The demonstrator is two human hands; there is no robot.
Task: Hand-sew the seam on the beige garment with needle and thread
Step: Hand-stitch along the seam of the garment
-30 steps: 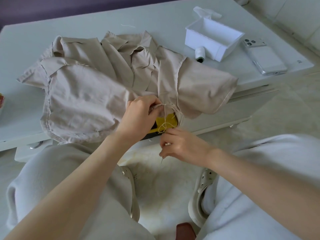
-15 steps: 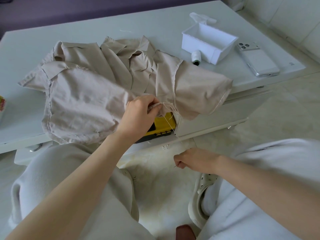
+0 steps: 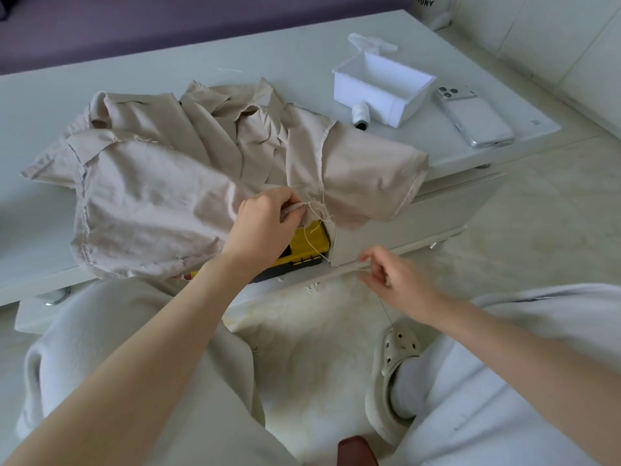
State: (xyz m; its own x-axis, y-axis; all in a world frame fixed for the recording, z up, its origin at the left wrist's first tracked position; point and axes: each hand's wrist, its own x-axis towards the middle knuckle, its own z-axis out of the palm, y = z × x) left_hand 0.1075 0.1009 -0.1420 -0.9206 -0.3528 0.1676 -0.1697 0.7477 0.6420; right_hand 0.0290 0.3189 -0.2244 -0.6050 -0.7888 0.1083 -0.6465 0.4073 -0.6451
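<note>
The beige garment (image 3: 151, 203) lies crumpled on the white table (image 3: 40, 105), one sleeve hanging over the front edge. My left hand (image 3: 262, 230) pinches the frayed seam at that edge between thumb and fingertips. A pale thread (image 3: 306, 237) runs from the seam down and right to my right hand (image 3: 403, 284), which hovers below the table edge with its fingers curled, pinching the thread. A thin dark line, needle or thread, slants down from under that hand; I cannot tell which.
A yellow case (image 3: 311, 245) sits in the open drawer under my left hand. At the back right stand a white open box (image 3: 413, 95), a thread spool (image 3: 360, 115) and a phone (image 3: 477, 121). My knees and a clog (image 3: 398, 364) are below.
My right hand dropped from the seam, drawing the thread out, then moved right and up toward the table edge. My left hand kept its pinch on the seam.
</note>
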